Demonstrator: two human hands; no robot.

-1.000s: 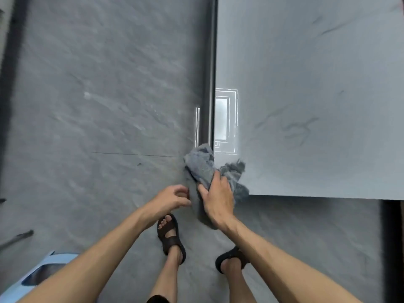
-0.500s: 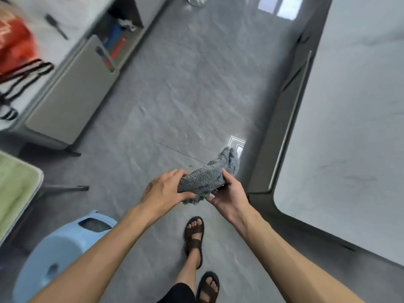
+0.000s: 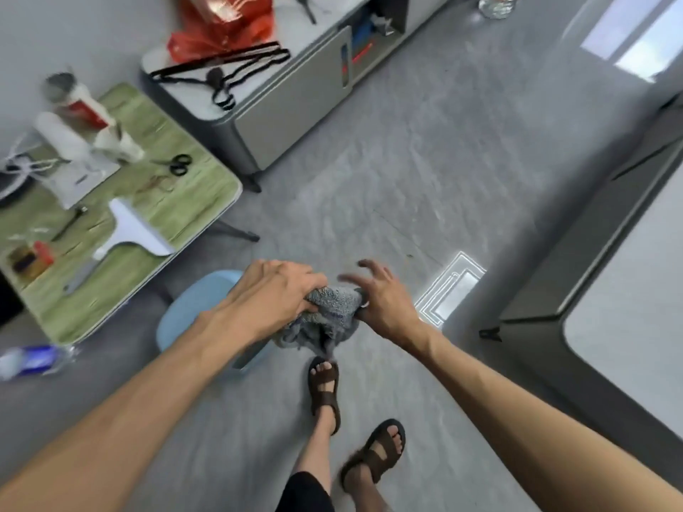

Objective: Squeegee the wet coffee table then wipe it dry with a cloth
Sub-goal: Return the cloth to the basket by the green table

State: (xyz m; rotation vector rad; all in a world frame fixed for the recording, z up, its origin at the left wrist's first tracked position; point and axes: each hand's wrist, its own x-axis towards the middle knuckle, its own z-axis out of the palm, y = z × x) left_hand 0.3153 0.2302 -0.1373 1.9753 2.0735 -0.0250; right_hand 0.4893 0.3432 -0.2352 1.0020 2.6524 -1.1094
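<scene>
The left hand (image 3: pixel 273 297) gripped the grey cloth (image 3: pixel 332 314) with curled fingers, above the floor beside a blue stool (image 3: pixel 192 301). The right hand (image 3: pixel 386 303) touched its other side, fingers spread loose. The squeegee (image 3: pixel 129 230) lay on the green bench (image 3: pixel 201 194) at left, well apart from the coffee table (image 3: pixel 628 308) at right.

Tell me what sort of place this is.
Likely a home living room: a low coffee table, a long low cabinet, and a folding table holding a squeegee and scissors.

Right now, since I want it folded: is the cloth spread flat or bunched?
Bunched: the cloth hangs crumpled in a wad, gripped by the left hand.
</scene>
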